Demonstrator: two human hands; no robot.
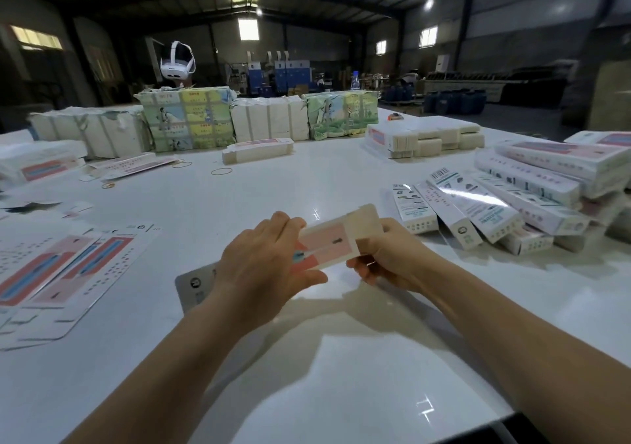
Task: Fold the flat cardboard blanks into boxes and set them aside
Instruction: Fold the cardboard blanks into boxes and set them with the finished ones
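cardboard blank (333,239) is held in the air over the white table (239,204), a little right of centre. its long axis runs from lower left, near the person, to upper right, away from them, with the pink printed face up and a plain cream flap at the far right end. how far it is folded is blurred, can't tell. left hand (263,266) grips the near-left end, fingers curled over the top edge and thumb underneath along the lower edge. right hand (386,259) holds the right part, fingers curled round the lower edge and thumb against the cream side. under the left wrist a grey flat card (193,286) lies on the table. left of it, flat pink-and-blue blanks (58,266) are spread overlapping. to the right, a loose heap of folded boxes (495,204) lies on the table, long axes mostly pointing away and to the left. further back right is a neat stack of blanks (426,140). mid table has one small bundle (257,150) and a few rubber bands (221,171). along the far edge sit wrapped bundles (184,119), some white, some with green printed wrap. a white headset (177,61) sits above them and a bottle (355,82) stands behind.
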